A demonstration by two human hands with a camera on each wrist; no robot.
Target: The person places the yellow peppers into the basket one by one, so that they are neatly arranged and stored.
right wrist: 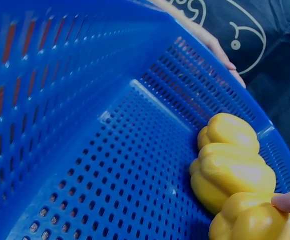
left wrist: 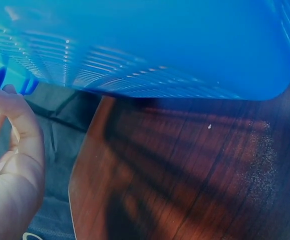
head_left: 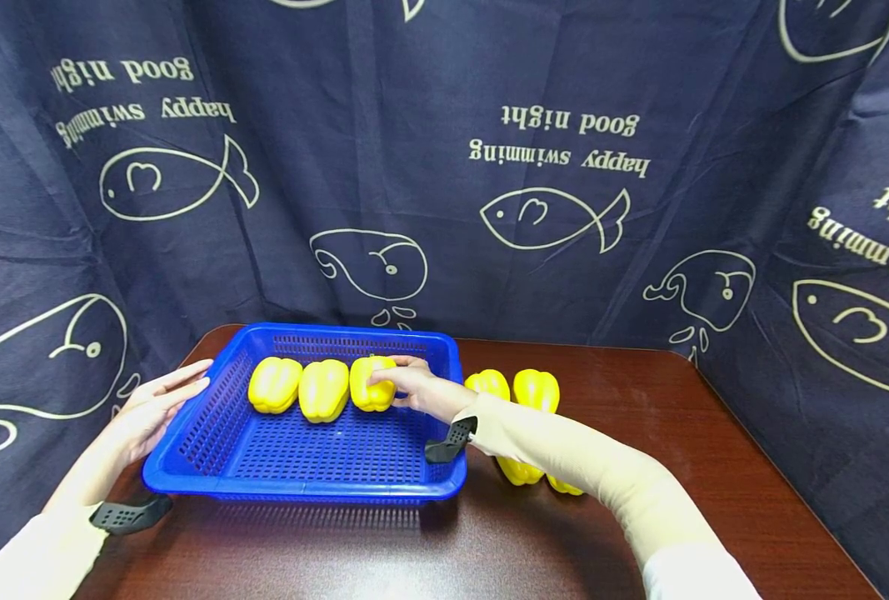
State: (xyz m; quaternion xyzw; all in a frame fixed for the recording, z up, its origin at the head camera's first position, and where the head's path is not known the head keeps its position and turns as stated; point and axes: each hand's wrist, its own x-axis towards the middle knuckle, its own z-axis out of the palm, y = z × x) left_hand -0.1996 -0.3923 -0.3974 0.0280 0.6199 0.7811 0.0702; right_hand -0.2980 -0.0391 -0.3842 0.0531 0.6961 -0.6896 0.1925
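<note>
A blue plastic basket (head_left: 305,489) with perforated walls and floor stands on the table. Three yellow bell peppers lie side by side in its far half: a left one (head_left: 275,385), a middle one (head_left: 323,390) and a right one (head_left: 370,385). My right hand (head_left: 417,387) reaches over the basket's right side and grips the right bell pepper, its thumb (right wrist: 286,201) on the yellow skin. My left hand (head_left: 152,415) rests against the outside of the left rim with its fingers extended. In the left wrist view that hand (left wrist: 17,150) is partly cut off at the edge.
Right of the basket, several more yellow bell peppers lie on the brown table (head_left: 684,467), among them one at the back (head_left: 536,388) and one nearer (head_left: 519,472); my right forearm partly covers them. A dark blue curtain (head_left: 429,167) with fish drawings hangs behind the table.
</note>
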